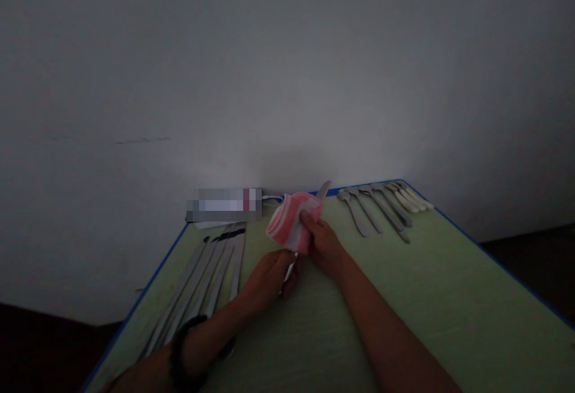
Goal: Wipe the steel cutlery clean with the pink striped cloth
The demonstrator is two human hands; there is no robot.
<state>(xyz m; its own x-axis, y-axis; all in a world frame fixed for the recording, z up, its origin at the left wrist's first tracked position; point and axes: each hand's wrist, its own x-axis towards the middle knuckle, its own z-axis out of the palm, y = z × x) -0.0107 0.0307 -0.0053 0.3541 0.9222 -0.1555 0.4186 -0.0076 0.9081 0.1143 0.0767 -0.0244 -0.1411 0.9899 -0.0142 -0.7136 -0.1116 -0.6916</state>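
Note:
In the middle of the view, my left hand [272, 273] is closed round the handle of a table knife [324, 189]. The blade tip sticks out past a folded pink and white striped cloth [290, 225]. My right hand [323, 240] grips that cloth around the blade, thumb on top. Cloth hides the middle of the knife. A dark beaded bracelet [183, 354] circles my left wrist.
Several long-handled metal utensils [197, 279] lie on the left of the green table [323, 345]. Spoons [359, 216] and white-handled cutlery [413, 198] lie at the back right. A blurred-out box [224, 206] stands at the back left, before the wall.

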